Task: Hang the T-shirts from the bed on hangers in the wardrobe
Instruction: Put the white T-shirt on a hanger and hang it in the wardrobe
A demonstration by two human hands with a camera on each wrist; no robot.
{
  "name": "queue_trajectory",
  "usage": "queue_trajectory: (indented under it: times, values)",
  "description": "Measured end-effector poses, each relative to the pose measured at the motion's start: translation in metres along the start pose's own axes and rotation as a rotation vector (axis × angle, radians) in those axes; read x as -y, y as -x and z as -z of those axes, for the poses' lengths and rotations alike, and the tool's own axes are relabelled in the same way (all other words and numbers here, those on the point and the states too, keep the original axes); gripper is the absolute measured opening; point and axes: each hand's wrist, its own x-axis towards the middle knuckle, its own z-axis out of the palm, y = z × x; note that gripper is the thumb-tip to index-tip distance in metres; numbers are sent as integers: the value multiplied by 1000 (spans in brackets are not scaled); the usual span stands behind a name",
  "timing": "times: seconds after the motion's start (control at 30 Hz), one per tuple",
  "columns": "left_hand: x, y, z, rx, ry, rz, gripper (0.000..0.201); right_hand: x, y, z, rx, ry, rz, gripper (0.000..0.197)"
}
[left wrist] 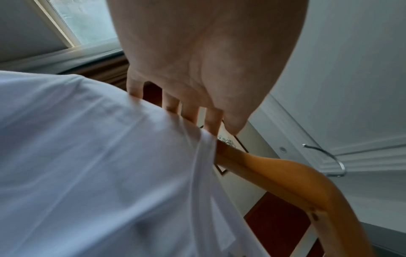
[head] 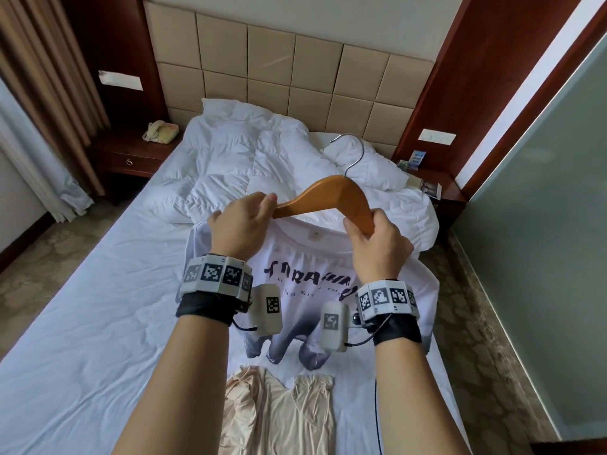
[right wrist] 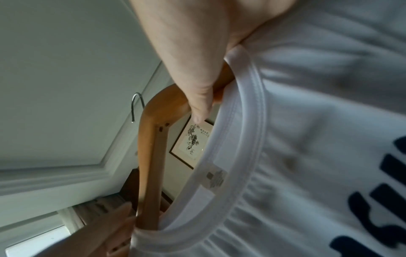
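From the head view, both hands are raised over the bed (head: 82, 307) with a wooden hanger (head: 331, 195) between them. The left hand (head: 241, 224) has its fingers curled round the hanger's left arm together with the shoulder of a white T-shirt (head: 295, 254) with dark lettering. The right hand (head: 377, 244) grips the hanger's right arm at the shirt's collar. The shirt hangs down from the hands, its grey hem reaching the sheet. A beige T-shirt (head: 279, 405) lies flat on the bed just below it, and a crumpled white duvet (head: 249, 159) sits nearer the headboard.

In the left wrist view, the left hand's fingers (left wrist: 171, 102) press over white fabric (left wrist: 87, 156) where the hanger's arm (left wrist: 285, 177) goes into it; the metal hook (left wrist: 329, 156) stands clear.

In the right wrist view, the right thumb (right wrist: 197, 97) lies along the hanger (right wrist: 151, 139), which passes through the shirt's ribbed collar (right wrist: 241, 121).
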Motion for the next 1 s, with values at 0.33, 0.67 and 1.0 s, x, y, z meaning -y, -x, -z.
queue_trajectory:
  times: [0.33,0.67,1.0]
  values:
    - [19,-17,8,-129,145,230,39,2,-10,9,-87,-100,0,31]
    - [37,-27,8,-36,211,421,46,-1,-20,6,-77,-51,7,28]
    - [-9,-22,-6,147,93,-196,45,8,-17,3,107,-91,-41,28]
